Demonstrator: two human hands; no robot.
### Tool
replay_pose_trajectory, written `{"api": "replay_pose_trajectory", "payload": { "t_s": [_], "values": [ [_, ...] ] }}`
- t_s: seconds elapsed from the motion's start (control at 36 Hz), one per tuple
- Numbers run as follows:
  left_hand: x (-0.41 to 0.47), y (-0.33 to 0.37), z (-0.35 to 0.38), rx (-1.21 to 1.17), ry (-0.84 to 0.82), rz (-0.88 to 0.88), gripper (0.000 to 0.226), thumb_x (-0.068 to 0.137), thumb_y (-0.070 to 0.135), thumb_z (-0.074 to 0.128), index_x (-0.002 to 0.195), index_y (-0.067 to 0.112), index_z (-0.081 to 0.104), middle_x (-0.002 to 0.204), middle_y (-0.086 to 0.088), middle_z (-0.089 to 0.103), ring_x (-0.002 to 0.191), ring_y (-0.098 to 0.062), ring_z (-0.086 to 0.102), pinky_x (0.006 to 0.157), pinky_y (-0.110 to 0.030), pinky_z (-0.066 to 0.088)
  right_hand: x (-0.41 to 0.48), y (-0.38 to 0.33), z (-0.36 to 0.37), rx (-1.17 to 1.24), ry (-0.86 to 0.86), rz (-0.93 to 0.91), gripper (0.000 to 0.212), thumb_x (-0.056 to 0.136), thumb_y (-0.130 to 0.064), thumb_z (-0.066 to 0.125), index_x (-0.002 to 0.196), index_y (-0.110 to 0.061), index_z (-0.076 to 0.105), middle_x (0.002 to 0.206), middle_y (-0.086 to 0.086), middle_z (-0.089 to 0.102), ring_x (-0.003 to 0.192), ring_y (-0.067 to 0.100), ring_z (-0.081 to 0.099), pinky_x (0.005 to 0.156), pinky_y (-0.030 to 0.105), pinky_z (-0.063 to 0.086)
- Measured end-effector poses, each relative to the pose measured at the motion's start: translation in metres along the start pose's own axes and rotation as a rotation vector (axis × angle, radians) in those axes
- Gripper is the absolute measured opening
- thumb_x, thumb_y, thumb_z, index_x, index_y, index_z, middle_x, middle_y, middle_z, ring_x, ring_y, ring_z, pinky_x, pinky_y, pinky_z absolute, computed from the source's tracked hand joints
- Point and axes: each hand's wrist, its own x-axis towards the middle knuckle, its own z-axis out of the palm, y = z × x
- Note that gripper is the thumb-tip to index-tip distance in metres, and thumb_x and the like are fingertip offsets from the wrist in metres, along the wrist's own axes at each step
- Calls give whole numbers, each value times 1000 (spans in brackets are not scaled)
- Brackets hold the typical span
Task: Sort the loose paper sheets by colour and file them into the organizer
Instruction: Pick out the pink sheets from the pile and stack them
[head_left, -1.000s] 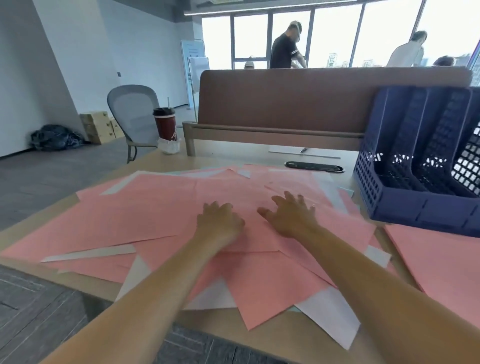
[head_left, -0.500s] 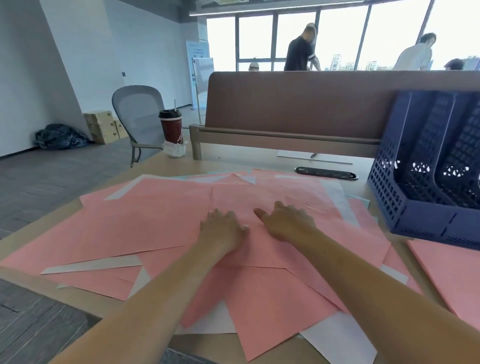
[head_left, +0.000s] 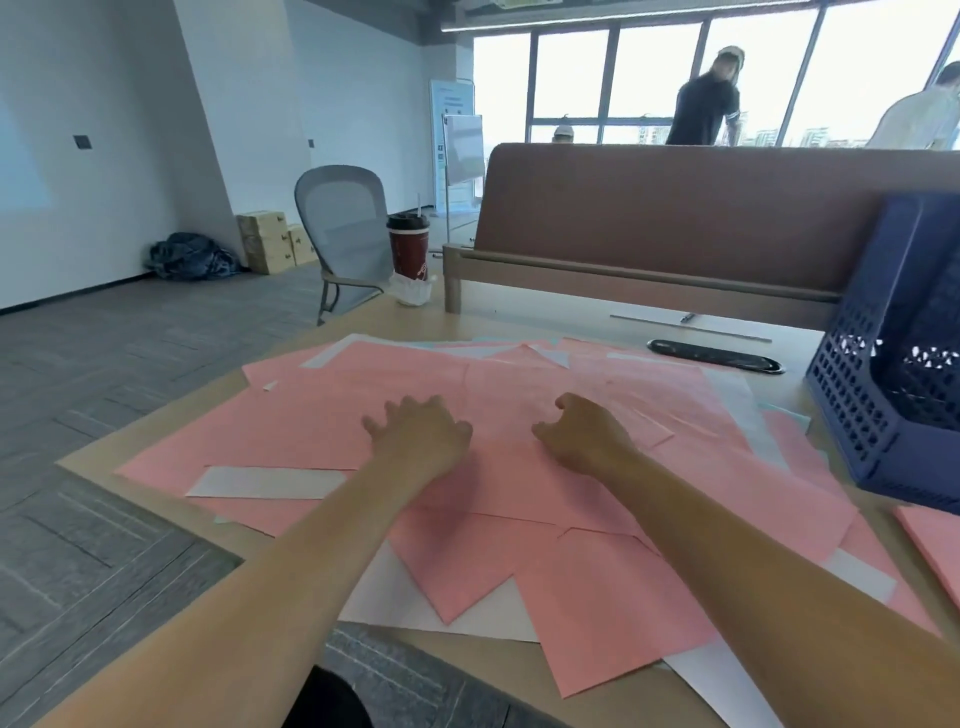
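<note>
Gathering seems underway: pink sheets (head_left: 311, 431) lie strewn on the desk (head_left: 519, 322), left hand (head_left: 418, 439) flat with fingers (head_left: 402, 413) spread, right hand (head_left: 584, 439) curled, grip unclear. Next, square a pile for the blue organizer (head_left: 857, 415) nearby.

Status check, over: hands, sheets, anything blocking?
Left hand flat on pink sheets; right hand curled there, grip unclear. White sheets mixed under pink. Organizer unobstructed, right.

**Bare arms, nothing worn on them**

Both forearms (head_left: 727, 545) are bare from the lower edge of view up to the wrists. The left hand (head_left: 415, 436) and right hand (head_left: 582, 436) are bare too. A black rounded shape (head_left: 327, 701), possibly clothing, sits bottom centre.
</note>
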Motion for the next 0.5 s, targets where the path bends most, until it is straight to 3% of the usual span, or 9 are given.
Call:
{"api": "replay_pose_trajectory", "payload": {
  "t_s": [0.14,0.28,0.33,0.42,0.5],
  "values": [
    [0,-24,0,-81,-118,46,69,88,63,41,134,12,47,140,-15,48,128,-34,45,107,-46,38,5,-20,26,-219,-59,-92,79,89,-71,40,151,-23,33,157,9,36,143,31,33,116,49,28],
    [-7,-41,-9,-163,-72,144,62,99,44,46,149,8,34,154,-11,35,141,-24,34,113,-32,27,8,-45,45,-280,-81,-201,81,90,-74,33,153,-23,30,161,8,27,148,29,25,119,52,20],
    [-7,-50,-14,-249,-24,146,57,99,38,49,148,12,38,153,-8,38,139,-23,37,112,-31,29,7,-54,51,-298,-92,-259,83,91,-74,32,154,-22,27,162,9,24,149,27,22,120,50,19],
    [0,-68,-20,-236,68,72,49,96,37,50,140,17,48,148,-6,44,135,-24,41,115,-43,25,6,-66,56,-290,-100,-335,80,92,-72,33,154,-22,27,163,4,22,151,23,18,121,50,14],
    [10,-87,-23,-118,25,-84,52,91,47,43,135,20,50,143,-6,46,134,-29,39,111,-59,18,11,-73,56,-298,-31,-214,77,91,-75,29,153,-29,29,164,1,20,151,29,14,118,59,11]
  ]
}}
